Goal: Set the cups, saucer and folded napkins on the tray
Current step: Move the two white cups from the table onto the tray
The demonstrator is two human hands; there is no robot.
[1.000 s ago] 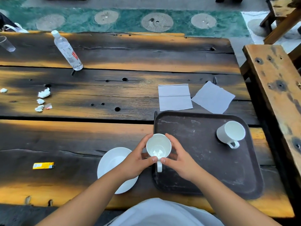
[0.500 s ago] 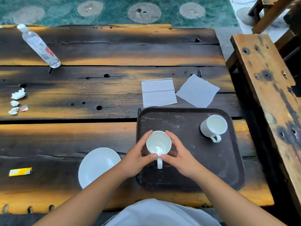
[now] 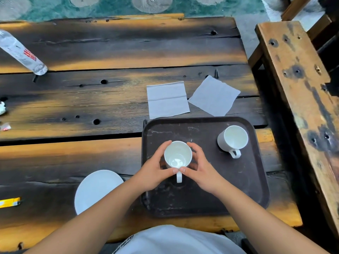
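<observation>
In the head view, a dark tray [image 3: 205, 198] lies at the lower right of centre on a scorched wooden bench [image 3: 110, 52]. Both hands cup a white cup [image 3: 178, 155] over the left part of the tray, its handle pointing toward the bottom of the frame. The left hand [image 3: 153, 173] curls around the cup's left side and the right hand [image 3: 200, 171] around its right side, each grip closed loosely on the cup, thumbs nearly meeting just above the handle. Whether the cup's base touches the tray cannot be told.

A second cup [image 3: 232, 140] stands on the tray's upper right part, well apart from the hands. A white saucer [image 3: 95, 189] lies on the bench at lower left, just beside the tray and partly hidden by the left forearm. Two napkins lie on the bench just above the tray: a creased napkin [image 3: 167, 99] and, to its right, a tilted napkin [image 3: 214, 95]. A plastic bottle [image 3: 20, 54] sits at the upper left edge.
</observation>
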